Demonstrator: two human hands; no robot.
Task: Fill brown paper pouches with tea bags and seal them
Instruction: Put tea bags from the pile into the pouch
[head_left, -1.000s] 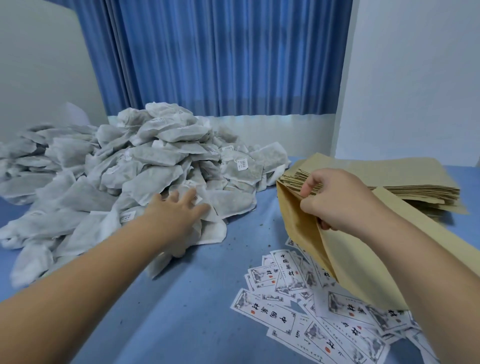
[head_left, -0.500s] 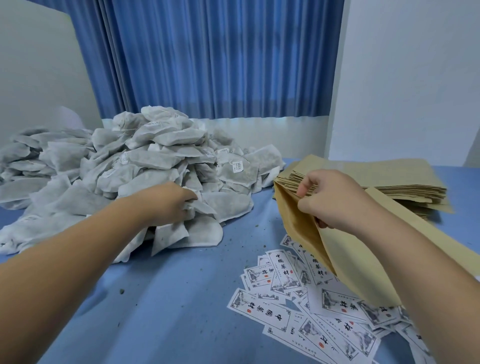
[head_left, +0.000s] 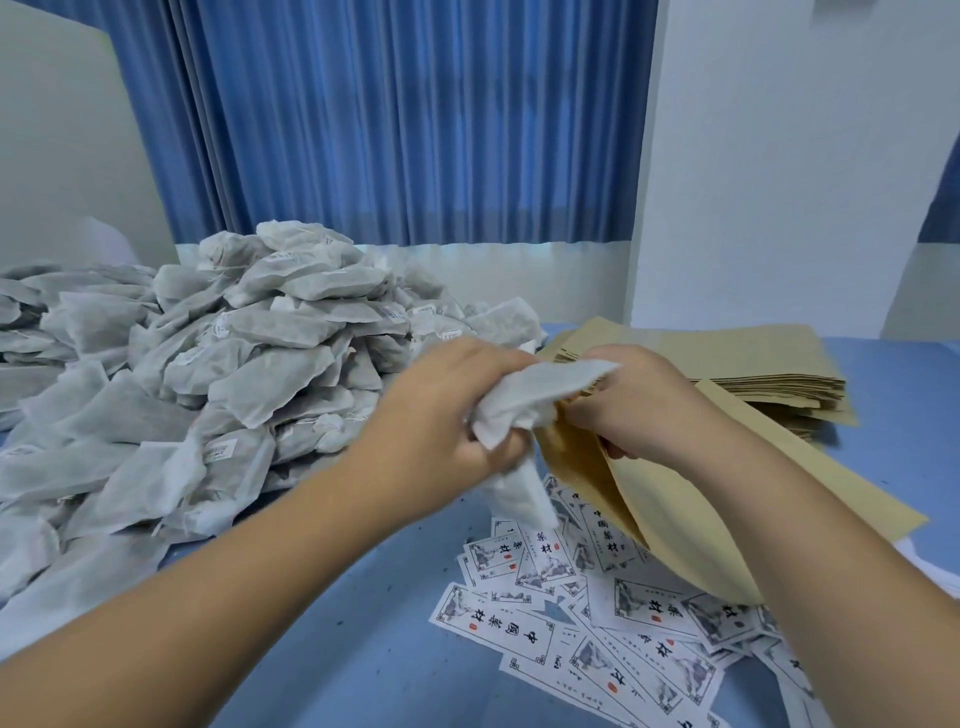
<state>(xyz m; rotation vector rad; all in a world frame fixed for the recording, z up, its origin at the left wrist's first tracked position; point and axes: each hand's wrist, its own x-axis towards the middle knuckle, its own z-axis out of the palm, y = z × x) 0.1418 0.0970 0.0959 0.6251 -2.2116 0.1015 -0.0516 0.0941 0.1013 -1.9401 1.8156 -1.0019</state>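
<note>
A crumpled bunch of white mesh tea bags (head_left: 535, 400) is clutched in the grip of the left hand (head_left: 441, 415), the fingers curled tightly round it, and one bag hangs below the fist. The bunch is held at the mouth of an open brown paper pouch (head_left: 675, 519), whose upper edge is pinched by the right hand (head_left: 639, 410) — whether any bag has entered cannot quite be told through the blur. A large heap of grey-white tea bags (head_left: 249, 374) is piled on the blue surface (head_left: 337, 649) to the left. A stack of flat brown pouches (head_left: 753, 364) lies behind the right hand, and white printed paper labels (head_left: 597, 623) are scattered beneath the held pouch.
</note>
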